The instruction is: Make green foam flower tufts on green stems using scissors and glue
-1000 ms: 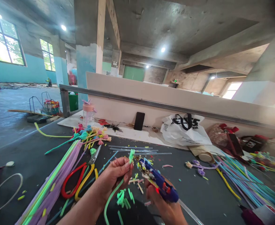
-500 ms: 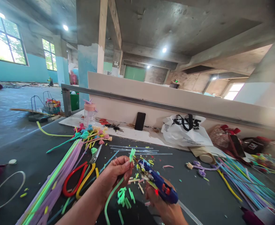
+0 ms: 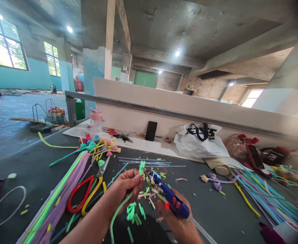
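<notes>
My left hand [image 3: 128, 181] is closed on a green pipe cleaner [image 3: 118, 210], whose stem trails down below the wrist. At its top, green cut pieces [image 3: 142, 166] stick up above my fingertips. My right hand [image 3: 179, 217] grips a blue hot glue gun [image 3: 173, 198] with a red light glowing near its handle. Its nozzle points up and left, close to the green pieces; whether it touches them I cannot tell. A clear glue stick [image 3: 203, 230] runs out of the gun's back end. Below my hands lies a small heap of green cut pieces [image 3: 131, 212].
Scissors [image 3: 87, 193] with red and yellow handles lie left, beside a bundle of purple and green pipe cleaners [image 3: 59, 193]. Clear glue sticks [image 3: 149, 162] lie ahead. Further back are a phone [image 3: 151, 131], a pink-lidded bottle [image 3: 96, 123] and a white bag [image 3: 199, 142]. Blue pipe cleaners [image 3: 263, 195] spread right.
Both hands stay almost in place, the glue gun nozzle still by the green pieces. The whole view has shifted very slightly.
</notes>
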Demonstrator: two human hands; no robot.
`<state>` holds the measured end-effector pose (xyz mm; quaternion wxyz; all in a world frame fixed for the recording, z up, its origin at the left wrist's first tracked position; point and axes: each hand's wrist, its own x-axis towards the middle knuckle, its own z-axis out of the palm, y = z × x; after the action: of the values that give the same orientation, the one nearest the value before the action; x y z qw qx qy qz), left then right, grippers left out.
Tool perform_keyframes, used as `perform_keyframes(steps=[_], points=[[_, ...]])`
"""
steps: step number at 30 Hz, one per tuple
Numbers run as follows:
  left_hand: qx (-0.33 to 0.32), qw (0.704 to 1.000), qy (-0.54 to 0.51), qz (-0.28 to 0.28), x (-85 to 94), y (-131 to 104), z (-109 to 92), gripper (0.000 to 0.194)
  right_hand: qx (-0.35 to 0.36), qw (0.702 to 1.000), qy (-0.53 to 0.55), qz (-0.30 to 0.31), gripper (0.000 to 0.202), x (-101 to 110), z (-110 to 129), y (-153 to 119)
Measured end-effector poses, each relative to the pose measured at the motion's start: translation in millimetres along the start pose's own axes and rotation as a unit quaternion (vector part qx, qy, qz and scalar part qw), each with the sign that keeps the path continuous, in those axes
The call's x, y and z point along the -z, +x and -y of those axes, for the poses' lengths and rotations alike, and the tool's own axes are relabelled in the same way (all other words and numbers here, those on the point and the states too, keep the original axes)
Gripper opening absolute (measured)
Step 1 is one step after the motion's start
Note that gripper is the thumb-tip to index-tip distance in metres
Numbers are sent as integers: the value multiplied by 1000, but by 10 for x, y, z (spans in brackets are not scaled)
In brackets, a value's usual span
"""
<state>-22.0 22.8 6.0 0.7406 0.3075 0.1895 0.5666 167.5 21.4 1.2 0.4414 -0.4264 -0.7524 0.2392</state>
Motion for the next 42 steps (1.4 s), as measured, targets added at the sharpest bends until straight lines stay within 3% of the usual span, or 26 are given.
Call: perform_keyframes(steps=[13,18,25,34,37,39,42], points=[[2,999,-3,-34,30,10,-5,19,46,997,-57,4,25,34,63,65],[-8,1000,6,-28,37,23,1,20,32,999,-22,9,24,40,15,52],[24,998,48,-40,7,11,16,24,46,998,-36,6,25,44,39,60],[-9,996,82,-44,71,45,31,26,-48,998,-18,-43,29,46,-41,96],[-14,996,74,-39,76,29,24,24,-77,982,-164,-61,33,186,-131,206],[-14,997,68,-42,68,8,11,23,-75,966,-249,-12,30,372,-222,244],[-8,997,55,-48,44,-30,-9,21,-71,954,-288,44,27,671,-391,180]])
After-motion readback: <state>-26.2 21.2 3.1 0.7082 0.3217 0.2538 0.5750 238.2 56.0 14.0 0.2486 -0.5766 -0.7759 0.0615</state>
